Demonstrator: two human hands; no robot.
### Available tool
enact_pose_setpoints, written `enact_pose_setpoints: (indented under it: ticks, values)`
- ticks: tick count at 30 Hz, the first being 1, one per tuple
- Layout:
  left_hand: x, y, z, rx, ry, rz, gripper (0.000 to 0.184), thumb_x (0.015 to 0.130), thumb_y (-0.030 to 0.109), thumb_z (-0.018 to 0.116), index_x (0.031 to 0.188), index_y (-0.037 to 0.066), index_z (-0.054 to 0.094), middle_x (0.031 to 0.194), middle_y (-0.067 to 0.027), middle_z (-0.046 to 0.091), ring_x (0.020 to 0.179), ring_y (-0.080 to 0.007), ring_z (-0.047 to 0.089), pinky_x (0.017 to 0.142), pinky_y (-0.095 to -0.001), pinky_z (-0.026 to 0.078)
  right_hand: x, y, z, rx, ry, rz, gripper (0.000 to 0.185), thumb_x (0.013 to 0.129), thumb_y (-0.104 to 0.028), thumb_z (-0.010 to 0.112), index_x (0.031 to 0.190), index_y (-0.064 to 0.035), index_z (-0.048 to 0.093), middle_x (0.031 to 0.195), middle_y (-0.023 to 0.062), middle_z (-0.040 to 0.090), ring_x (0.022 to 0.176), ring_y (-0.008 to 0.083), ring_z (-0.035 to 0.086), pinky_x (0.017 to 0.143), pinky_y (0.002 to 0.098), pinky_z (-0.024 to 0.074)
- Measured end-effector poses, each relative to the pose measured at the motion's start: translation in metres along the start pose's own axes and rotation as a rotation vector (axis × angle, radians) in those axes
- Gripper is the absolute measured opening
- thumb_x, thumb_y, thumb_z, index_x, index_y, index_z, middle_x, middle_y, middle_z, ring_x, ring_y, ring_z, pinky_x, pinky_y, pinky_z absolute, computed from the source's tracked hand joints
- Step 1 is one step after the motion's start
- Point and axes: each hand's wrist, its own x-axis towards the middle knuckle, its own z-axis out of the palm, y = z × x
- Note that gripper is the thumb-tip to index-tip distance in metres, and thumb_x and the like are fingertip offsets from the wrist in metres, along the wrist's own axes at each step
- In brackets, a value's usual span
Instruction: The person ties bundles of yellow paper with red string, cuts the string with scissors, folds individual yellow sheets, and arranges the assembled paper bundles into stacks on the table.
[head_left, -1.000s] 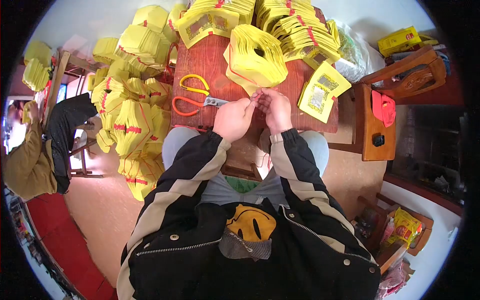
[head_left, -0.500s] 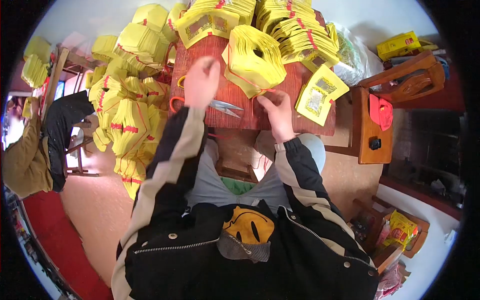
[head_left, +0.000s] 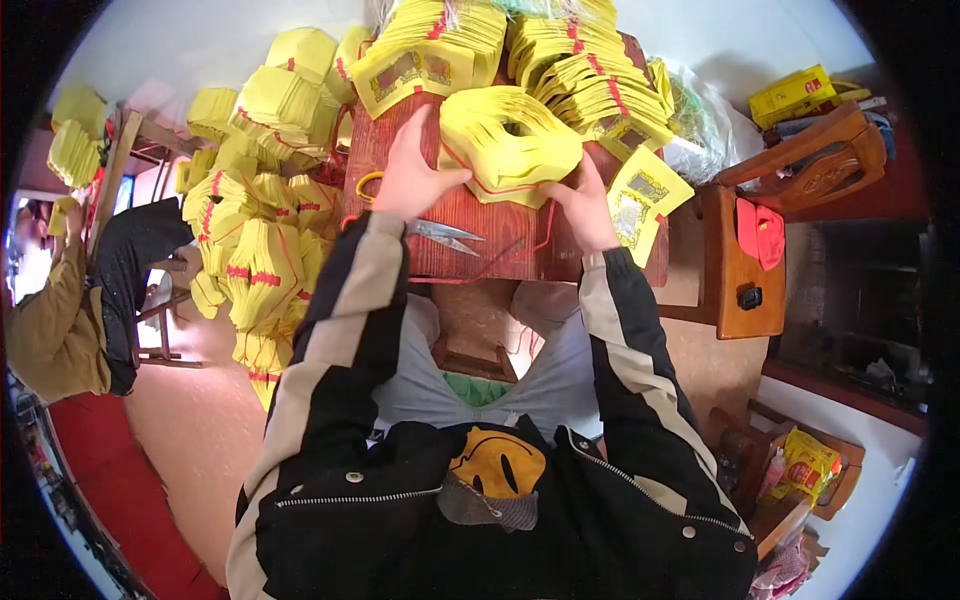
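Observation:
A bundle of folded yellow paper stands on the red wooden table in front of me, with a red string around its lower part. My left hand holds its left side, thumb at the front. On the right side, my right hand grips it with the thumb in front and the fingers partly hidden behind. A loose red string end trails over the table near my right thumb. Scissors lie partly open beside my left wrist, their handles partly covered by that hand.
Stacks of yellow paper with red bands fill the table's back. A printed yellow sheet lies at the right. More tied bundles are piled at the left. A wooden chair holds a red cap. Another person is at far left.
My left hand has come down from above the scissors onto the bundle's left side. My right hand has moved from the string at the front to the bundle's right side. The bundle has turned slightly.

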Motion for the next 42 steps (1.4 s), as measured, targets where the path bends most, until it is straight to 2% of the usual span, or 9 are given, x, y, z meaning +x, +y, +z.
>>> enact_pose_setpoints:
  ticks: [1, 2, 5, 20, 25, 31, 34, 36, 42]
  values:
    - [0.009, 0.004, -0.007, -0.043, -0.093, 0.196, 0.105, 0.071, 0.018, 0.094, 0.156, -0.004, 0.035, 0.147, -0.0199, 0.056, 0.133, -0.0289, 0.057, 0.109, -0.0428, 0.049, 0.004, 0.000, -0.001, 0.091, -0.092, 0.020, 0.064, 0.084, 0.009, 0.071, 0.144, 0.0016, 0.051, 0.135, 0.0108, 0.064, 0.126, 0.0196, 0.059, 0.107, 0.0345, 0.0479]
    - [0.015, 0.009, -0.009, -0.555, -0.255, 0.033, 0.097, 0.075, 0.009, 0.090, 0.156, -0.003, 0.037, 0.144, -0.0157, 0.059, 0.132, -0.0254, 0.058, 0.111, -0.0409, 0.048, 0.008, 0.004, -0.003, 0.099, -0.109, 0.019, 0.063, 0.084, 0.007, 0.075, 0.143, 0.0016, 0.053, 0.134, 0.0103, 0.065, 0.124, 0.0188, 0.061, 0.106, 0.0340, 0.0486]
    - [0.036, -0.001, -0.015, -0.738, -0.439, -0.075, 0.090, 0.077, 0.000, 0.086, 0.154, -0.003, 0.040, 0.143, -0.0125, 0.060, 0.131, -0.0229, 0.058, 0.112, -0.0403, 0.048, 0.015, 0.005, -0.010, -0.006, -0.152, 0.032, 0.060, 0.086, 0.005, 0.077, 0.141, 0.0017, 0.054, 0.132, 0.0099, 0.067, 0.121, 0.0184, 0.064, 0.105, 0.0331, 0.0502]
    - [0.007, -0.020, -0.012, -0.306, -0.416, 0.186, 0.082, 0.080, 0.002, 0.087, 0.149, -0.003, 0.044, 0.134, -0.0084, 0.067, 0.120, -0.0149, 0.063, 0.106, -0.0330, 0.050, 0.005, -0.008, -0.016, -0.012, -0.330, -0.048, 0.062, 0.086, 0.005, 0.080, 0.143, 0.0023, 0.054, 0.131, 0.0073, 0.068, 0.120, 0.0159, 0.064, 0.104, 0.0331, 0.0513]
    - [0.001, 0.000, -0.023, -0.209, -0.398, 0.178, 0.059, 0.078, 0.014, 0.090, 0.128, 0.000, 0.062, 0.111, -0.0130, 0.073, 0.106, -0.0200, 0.071, 0.095, -0.0341, 0.053, 0.010, -0.009, -0.017, -0.261, -0.309, -0.058, 0.062, 0.082, 0.005, 0.082, 0.138, 0.0009, 0.056, 0.128, 0.0084, 0.070, 0.118, 0.0168, 0.065, 0.103, 0.0334, 0.0513]
    - [-0.006, 0.012, -0.031, -0.147, -0.443, 0.138, 0.054, 0.079, 0.017, 0.090, 0.123, 0.002, 0.063, 0.108, -0.0149, 0.073, 0.100, -0.0257, 0.072, 0.090, -0.0354, 0.054, 0.007, -0.029, -0.020, -0.503, -0.399, -0.073, 0.073, 0.078, 0.002, 0.084, 0.143, -0.0022, 0.051, 0.134, 0.0134, 0.067, 0.122, 0.0223, 0.066, 0.104, 0.0326, 0.0511]
    - [-0.007, 0.014, -0.032, -0.038, -0.394, 0.279, 0.054, 0.078, 0.018, 0.090, 0.122, 0.002, 0.063, 0.107, -0.0144, 0.072, 0.100, -0.0287, 0.071, 0.091, -0.0367, 0.054, -0.006, -0.066, -0.008, -0.450, -0.365, -0.242, 0.091, 0.072, -0.009, 0.091, 0.151, -0.0033, 0.045, 0.147, 0.0179, 0.058, 0.135, 0.0283, 0.058, 0.112, 0.0380, 0.0472]
    - [-0.005, 0.010, -0.033, -0.024, -0.410, 0.250, 0.056, 0.078, 0.019, 0.090, 0.124, 0.003, 0.062, 0.111, -0.0151, 0.072, 0.103, -0.0310, 0.070, 0.093, -0.0381, 0.054, -0.011, -0.091, 0.001, -0.779, -0.337, -0.559, 0.114, 0.063, -0.025, 0.097, 0.157, -0.0034, 0.037, 0.159, 0.0201, 0.044, 0.147, 0.0341, 0.044, 0.121, 0.0440, 0.0383]
    - [-0.011, 0.000, -0.029, 0.122, -0.312, 0.394, 0.066, 0.078, 0.020, 0.090, 0.134, 0.002, 0.059, 0.127, -0.0180, 0.067, 0.118, -0.0337, 0.065, 0.103, -0.0406, 0.051, -0.013, -0.071, 0.021, -1.189, -0.421, -0.658, 0.126, 0.058, -0.047, 0.095, 0.156, 0.0038, 0.033, 0.164, 0.0241, 0.032, 0.152, 0.0394, 0.033, 0.126, 0.0469, 0.0282]
